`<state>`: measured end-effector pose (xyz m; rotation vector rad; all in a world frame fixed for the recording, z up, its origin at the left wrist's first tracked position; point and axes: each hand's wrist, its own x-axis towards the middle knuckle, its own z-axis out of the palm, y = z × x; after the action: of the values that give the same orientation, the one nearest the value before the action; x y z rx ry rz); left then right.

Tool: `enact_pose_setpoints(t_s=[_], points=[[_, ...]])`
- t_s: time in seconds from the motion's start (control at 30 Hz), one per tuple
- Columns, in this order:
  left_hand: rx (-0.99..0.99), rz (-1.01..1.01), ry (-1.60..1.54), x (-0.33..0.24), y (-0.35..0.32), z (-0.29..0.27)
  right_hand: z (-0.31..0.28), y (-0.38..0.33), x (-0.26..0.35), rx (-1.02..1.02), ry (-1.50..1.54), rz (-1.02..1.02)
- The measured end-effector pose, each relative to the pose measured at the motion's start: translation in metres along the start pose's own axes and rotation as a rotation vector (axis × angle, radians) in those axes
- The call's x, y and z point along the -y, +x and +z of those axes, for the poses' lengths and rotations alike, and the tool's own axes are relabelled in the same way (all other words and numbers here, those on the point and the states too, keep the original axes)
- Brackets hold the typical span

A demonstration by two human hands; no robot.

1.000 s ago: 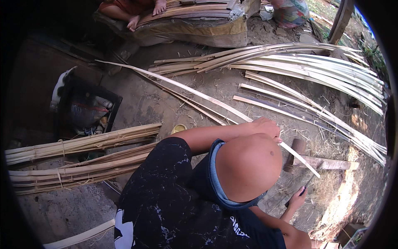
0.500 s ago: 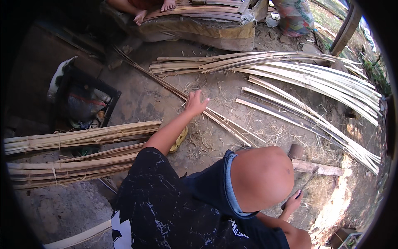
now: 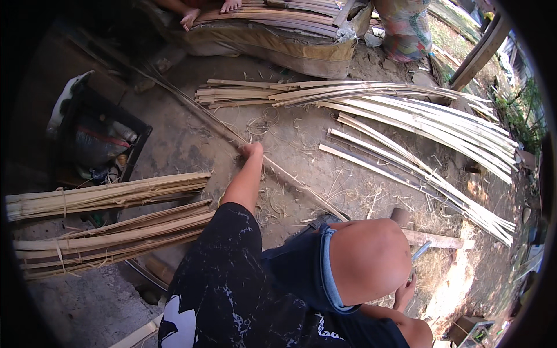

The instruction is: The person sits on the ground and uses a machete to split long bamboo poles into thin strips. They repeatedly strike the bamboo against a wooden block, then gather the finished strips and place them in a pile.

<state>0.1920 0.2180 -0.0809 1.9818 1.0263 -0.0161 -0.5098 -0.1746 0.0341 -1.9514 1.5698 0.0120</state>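
Note:
My left hand [image 3: 252, 151] is closed around long, thin bamboo strips [image 3: 301, 187], which slant from the dark far left toward my bent knee. Their near ends pass out of sight behind the leg. Low on the right, my right hand [image 3: 404, 294] is partly hidden by the knee and grips a knife [image 3: 422, 250], whose blade points up past the leg. A short wooden block [image 3: 438, 239] lies on the ground just beyond the blade.
Loose pale bamboo strips [image 3: 418, 119] fan across the right. Tied bamboo bundles [image 3: 116, 194] lie at left beside a dark frame [image 3: 139, 136] holding bags. Another person's bare feet [image 3: 190, 18] rest by a strip-covered seat [image 3: 272, 49]. Shavings [image 3: 272, 211] litter the ground.
My left hand, spread over the strips before, has closed on them and drawn slightly left and nearer. The knife blade has turned and shows more broadly. The view has shifted a little.

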Motion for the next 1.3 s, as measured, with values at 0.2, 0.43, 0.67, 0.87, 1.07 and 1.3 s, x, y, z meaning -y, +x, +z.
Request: enact_pose_setpoints(t_s=[0.2,0.43,0.67,0.87,1.07,1.3], points=[[0.102,0.058,-0.654,-0.030,-0.097,-0.025,-0.104,0.047,0.021,-0.172,0.166,-0.335],[0.506,-0.299,-1.041,-0.012,-0.223,-0.051,-0.196,0.005,0.279,0.092,-0.160,-0.639],[1.085,-0.474,-1.083,0.037,-0.315,-0.078,-0.106,-0.041,0.385,0.338,-0.449,-1.075],[1.402,-0.491,-0.961,0.006,-0.374,-0.104,-0.067,-0.067,0.353,0.921,0.216,-0.337],[1.056,-0.549,-0.802,0.023,-0.371,-0.116,-0.076,-0.072,0.345,0.397,-0.519,-1.034],[0.809,-0.634,-0.812,0.026,-0.351,-0.104,-0.076,-0.048,0.349,0.452,-0.312,-0.730]])
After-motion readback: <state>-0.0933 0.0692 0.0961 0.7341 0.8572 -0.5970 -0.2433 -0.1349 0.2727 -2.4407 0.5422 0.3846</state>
